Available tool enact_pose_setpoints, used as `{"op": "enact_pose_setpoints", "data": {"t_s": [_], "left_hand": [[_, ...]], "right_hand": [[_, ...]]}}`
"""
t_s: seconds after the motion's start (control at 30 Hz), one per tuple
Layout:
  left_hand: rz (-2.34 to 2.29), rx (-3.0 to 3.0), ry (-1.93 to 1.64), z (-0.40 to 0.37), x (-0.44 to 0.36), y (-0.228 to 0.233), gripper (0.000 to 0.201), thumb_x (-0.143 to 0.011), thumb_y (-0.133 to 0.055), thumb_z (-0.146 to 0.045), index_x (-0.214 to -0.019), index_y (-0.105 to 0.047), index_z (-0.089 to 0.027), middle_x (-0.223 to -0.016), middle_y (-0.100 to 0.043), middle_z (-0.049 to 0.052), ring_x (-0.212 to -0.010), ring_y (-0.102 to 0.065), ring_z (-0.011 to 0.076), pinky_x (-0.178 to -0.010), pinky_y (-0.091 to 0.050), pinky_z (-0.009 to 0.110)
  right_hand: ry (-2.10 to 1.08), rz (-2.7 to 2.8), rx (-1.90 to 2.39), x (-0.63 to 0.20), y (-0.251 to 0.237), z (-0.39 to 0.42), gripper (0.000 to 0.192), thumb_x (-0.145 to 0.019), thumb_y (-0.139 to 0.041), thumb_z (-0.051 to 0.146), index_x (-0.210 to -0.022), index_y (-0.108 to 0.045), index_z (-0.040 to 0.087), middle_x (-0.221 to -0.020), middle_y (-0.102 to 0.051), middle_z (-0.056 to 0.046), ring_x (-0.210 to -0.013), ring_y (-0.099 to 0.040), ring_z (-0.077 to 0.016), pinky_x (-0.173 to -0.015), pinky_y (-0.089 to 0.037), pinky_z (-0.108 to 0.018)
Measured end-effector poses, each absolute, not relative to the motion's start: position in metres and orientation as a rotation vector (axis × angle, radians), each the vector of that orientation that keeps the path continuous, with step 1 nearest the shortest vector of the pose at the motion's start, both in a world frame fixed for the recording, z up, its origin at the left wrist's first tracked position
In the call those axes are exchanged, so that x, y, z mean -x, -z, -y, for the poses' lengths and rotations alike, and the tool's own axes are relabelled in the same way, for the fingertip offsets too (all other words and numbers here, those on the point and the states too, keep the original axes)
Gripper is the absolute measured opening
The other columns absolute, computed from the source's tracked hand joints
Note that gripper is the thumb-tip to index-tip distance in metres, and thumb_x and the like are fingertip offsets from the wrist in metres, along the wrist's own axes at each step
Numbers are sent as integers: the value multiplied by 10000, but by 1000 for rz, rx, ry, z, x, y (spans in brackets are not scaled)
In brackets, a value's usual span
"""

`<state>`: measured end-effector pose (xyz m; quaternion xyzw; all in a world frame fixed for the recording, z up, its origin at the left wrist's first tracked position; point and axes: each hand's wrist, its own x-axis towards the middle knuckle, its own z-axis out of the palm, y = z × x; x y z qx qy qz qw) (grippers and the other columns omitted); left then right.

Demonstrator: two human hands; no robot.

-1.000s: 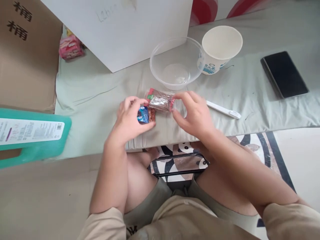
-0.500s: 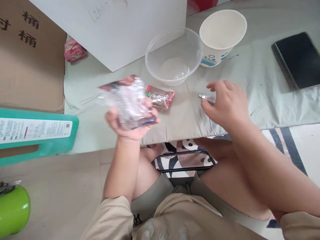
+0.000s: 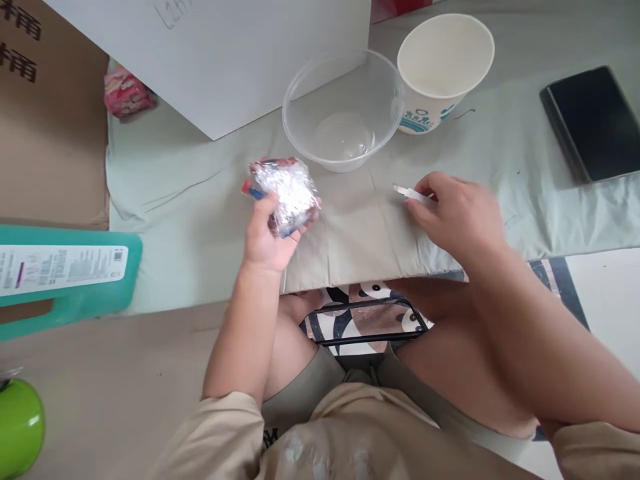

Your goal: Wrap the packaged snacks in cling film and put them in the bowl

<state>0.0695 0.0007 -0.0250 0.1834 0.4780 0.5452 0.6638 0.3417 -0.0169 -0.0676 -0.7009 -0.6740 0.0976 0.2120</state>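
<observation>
The left hand [image 3: 267, 233] grips the light, crinkly snack packets [image 3: 285, 193] near the table's front edge; the right hand [image 3: 457, 217] pinches a white tool [image 3: 411, 194].

You can read only large black Chinese characters, cropped, on the cardboard box [image 3: 45, 120], faint pencilled "L2h" on the white box [image 3: 225, 53] (cut off at the frame edge), and an illegible label with barcode on the teal container [image 3: 65, 267].
</observation>
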Motion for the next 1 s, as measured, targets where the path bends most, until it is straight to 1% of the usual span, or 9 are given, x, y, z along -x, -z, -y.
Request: {"op": "enact_pose_setpoints", "data": {"t_s": [0.13,0.23,0.37,0.53,0.63,0.7,0.77,0.93,1.0], "left_hand": [[-1164,-376,-1456,-13,-51,26,217,-783,-754,-374,-932,-650,-254,-915,-741,57,-792,-754,217,-647,-612,291],[-1142,-402,-1349,-9,-46,23,288,-732,-775,-400,-952,-659,-255,-932,-745,71,-884,-761,259,-662,-628,322],[-1097,-476,-1133,1,-55,31,377,-637,-812,-331,-970,-657,-248,-981,-753,75,-929,-760,295,-694,-641,387],[-1071,-612,-1110,4,-64,53,416,-634,-825,-295,-1019,-673,-257,-1031,-743,46,-956,-748,243,-696,-603,293],[-1057,-777,-977,4,-61,53,569,-572,-885,-256,-1108,-696,-253,-1108,-733,60,-1030,-733,256,-826,-602,316],[-1063,-962,-857,4,-59,48,686,-473,-916,-146,-1124,-720,-235,-1164,-717,71,-1127,-703,280,-974,-568,344],[-1086,-1120,-794,6,-59,42,731,-420,-903,-58,-1115,-745,-222,-1175,-705,71,-1189,-669,299,-1057,-523,350],[-1214,-988,-997,11,-67,37,653,-530,-875,-102,-1153,-729,-237,-1055,-694,54,-1141,-673,311,-973,-542,363],[-1299,-895,-1140,11,-69,40,555,-616,-852,-172,-1147,-712,-252,-1052,-688,55,-1164,-661,321,-973,-542,388]], "right_hand": [[-312,1849,1834,-331,59,22,278,-935,-598,522,-981,-673,258,-681,-641,-40,-570,-510,-216,-568,-347,-347],[-481,1852,1718,-321,52,26,293,-975,-534,515,-1061,-635,254,-649,-583,-2,-552,-514,-200,-555,-352,-332],[-795,1877,1550,-304,43,32,269,-1004,-471,496,-992,-573,247,-639,-543,20,-542,-508,-172,-536,-377,-311],[-807,1985,1381,-289,37,37,303,-1025,-415,484,-903,-569,253,-666,-559,-8,-586,-525,-186,-568,-415,-336],[-672,1974,1334,-287,40,35,319,-1009,-415,514,-908,-586,265,-793,-617,-69,-716,-586,-236,-658,-483,-400],[-635,1961,1361,-286,43,33,281,-992,-438,502,-929,-594,276,-876,-643,-102,-810,-613,-273,-723,-511,-442],[-639,1973,1401,-285,46,32,201,-961,-488,451,-953,-598,283,-922,-653,-107,-850,-622,-286,-755,-523,-458],[-621,1967,1459,-283,48,33,95,-904,-546,333,-917,-611,266,-862,-641,-75,-736,-609,-242,-692,-524,-421],[-585,1969,1486,-284,49,34,109,-905,-544,318,-934,-635,265,-888,-650,-84,-773,-629,-253,-721,-541,-437]]}}
